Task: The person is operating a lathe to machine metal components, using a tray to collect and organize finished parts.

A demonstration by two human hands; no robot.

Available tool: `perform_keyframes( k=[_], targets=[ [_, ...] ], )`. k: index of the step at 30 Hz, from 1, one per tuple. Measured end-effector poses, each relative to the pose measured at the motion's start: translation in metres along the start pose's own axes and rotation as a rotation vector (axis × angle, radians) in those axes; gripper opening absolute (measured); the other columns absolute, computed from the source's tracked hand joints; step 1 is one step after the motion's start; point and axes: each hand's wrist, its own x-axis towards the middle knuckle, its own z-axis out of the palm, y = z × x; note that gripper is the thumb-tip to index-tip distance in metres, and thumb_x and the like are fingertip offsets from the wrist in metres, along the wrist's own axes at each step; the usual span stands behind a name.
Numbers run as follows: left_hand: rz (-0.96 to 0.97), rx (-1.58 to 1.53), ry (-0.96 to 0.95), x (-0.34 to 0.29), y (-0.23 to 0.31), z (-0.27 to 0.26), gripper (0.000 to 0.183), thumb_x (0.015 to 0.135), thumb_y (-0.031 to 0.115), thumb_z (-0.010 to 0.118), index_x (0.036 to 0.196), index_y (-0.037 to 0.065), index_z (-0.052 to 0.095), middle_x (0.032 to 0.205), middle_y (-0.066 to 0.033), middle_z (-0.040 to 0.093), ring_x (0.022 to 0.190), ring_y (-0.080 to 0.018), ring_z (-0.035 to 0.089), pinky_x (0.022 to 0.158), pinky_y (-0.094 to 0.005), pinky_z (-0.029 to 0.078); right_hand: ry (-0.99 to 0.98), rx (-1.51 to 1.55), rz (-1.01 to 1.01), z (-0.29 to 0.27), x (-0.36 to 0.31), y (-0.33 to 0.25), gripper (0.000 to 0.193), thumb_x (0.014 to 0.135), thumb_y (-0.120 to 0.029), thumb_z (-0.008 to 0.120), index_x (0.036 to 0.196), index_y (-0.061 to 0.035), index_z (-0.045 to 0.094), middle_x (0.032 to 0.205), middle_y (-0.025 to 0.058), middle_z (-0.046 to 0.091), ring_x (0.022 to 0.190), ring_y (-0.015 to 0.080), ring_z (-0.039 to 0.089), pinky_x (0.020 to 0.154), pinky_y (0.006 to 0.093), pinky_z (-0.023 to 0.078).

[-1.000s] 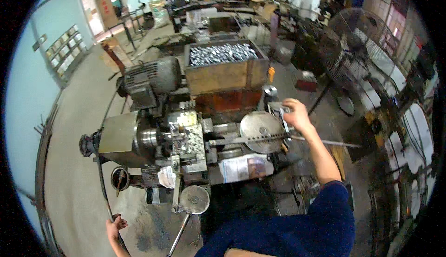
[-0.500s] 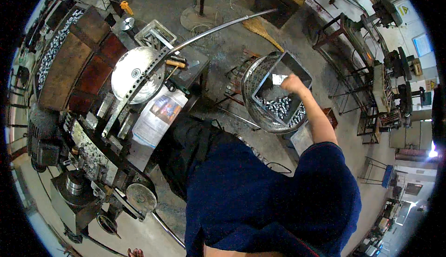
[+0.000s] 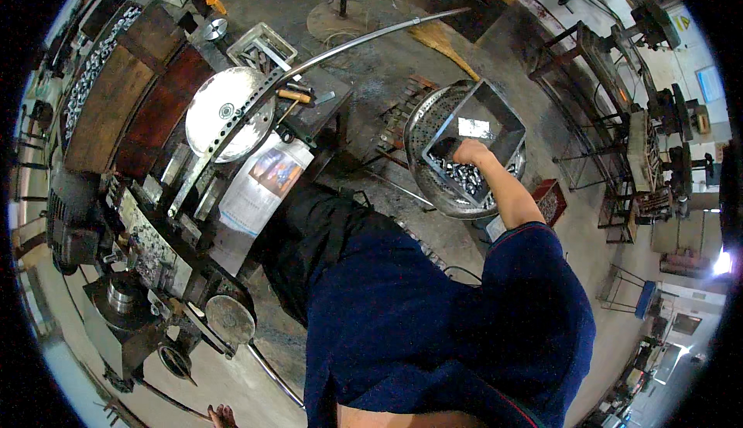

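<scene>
My right hand (image 3: 472, 152) reaches into a grey rectangular metal bin (image 3: 507, 105), its fingers curled downward at the edge of a heap of small shiny metal parts (image 3: 467, 178). What lies in those fingers is hidden. Beside the hand, a white sheet (image 3: 474, 128) lies in the bin. The bin sits tilted in a round perforated metal basin (image 3: 418, 130). At the lower left edge shows part of my left hand (image 3: 223, 416), its fingers apart and holding nothing that I can see.
To the left stands a machine with a large round metal disc (image 3: 224, 114) and a long perforated lever (image 3: 259, 95). A printed paper (image 3: 259, 188) and an orange-handled tool (image 3: 294, 96) lie by it. A broom (image 3: 445, 45) rests beyond the basin; a red box (image 3: 549, 201) stands right of it.
My right hand has moved down and slightly left within the bin, from beside the white sheet to the metal parts. My left hand shows a little more at the lower edge.
</scene>
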Motion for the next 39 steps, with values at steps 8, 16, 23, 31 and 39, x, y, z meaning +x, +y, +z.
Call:
perform_keyframes(
  k=[8,16,23,31,39],
  targets=[
    [-0.022,0.011,0.021,-0.017,0.02,0.011,0.041,0.09,0.028,0.037,0.112,-0.001,0.056,0.103,-0.0183,0.058,0.09,-0.0261,0.057,0.085,-0.0401,0.042,0.049,0.35,-0.045,0.0,0.012,0.03,0.022,0.065,-0.024,0.06,0.069,-0.0025,0.065,0.075,0.0142,0.065,0.065,0.022,0.064,0.061,0.0311,0.051],
    [-0.071,0.76,-0.273,0.124,-0.058,-0.087,0.041,0.086,0.022,0.056,0.12,0.0,0.049,0.11,-0.0172,0.057,0.097,-0.0249,0.056,0.086,-0.0382,0.043,0.329,0.903,-0.777,-0.067,-0.023,-0.029,0.026,0.063,-0.004,0.052,0.082,0.0065,0.067,0.086,0.0112,0.06,0.078,0.0187,0.059,0.074,0.0284,0.047],
    [0.051,-0.183,-0.384,0.103,0.084,0.117,0.026,0.086,0.017,0.055,0.101,-0.004,0.059,0.078,-0.0091,0.065,0.074,-0.0161,0.062,0.072,-0.0278,0.047,0.037,0.872,-1.737,-0.112,-0.174,-0.274,0.042,0.052,0.0,0.049,0.089,-0.0018,0.069,0.103,0.0127,0.054,0.096,0.0243,0.054,0.087,0.0309,0.041],
    [0.049,-0.743,-0.748,0.079,0.081,0.189,0.027,0.088,0.022,0.056,0.093,-0.005,0.06,0.072,-0.0084,0.063,0.064,-0.0114,0.06,0.059,-0.0239,0.048,-0.017,0.646,-2.029,-0.084,-0.275,-0.374,0.05,0.063,-0.037,0.058,0.095,-0.0003,0.066,0.104,0.0137,0.048,0.095,0.0245,0.052,0.085,0.0327,0.042],
    [0.16,-0.432,-0.539,0.093,0.065,0.168,0.019,0.081,0.015,0.063,0.087,-0.003,0.064,0.076,-0.0032,0.064,0.068,-0.0077,0.056,0.061,-0.0236,0.046,0.001,0.467,-2.088,-0.077,-0.304,-0.398,0.037,0.057,-0.014,0.06,0.092,-0.0007,0.064,0.105,0.0156,0.051,0.087,0.0269,0.056,0.08,0.0325,0.046]
  ],
)
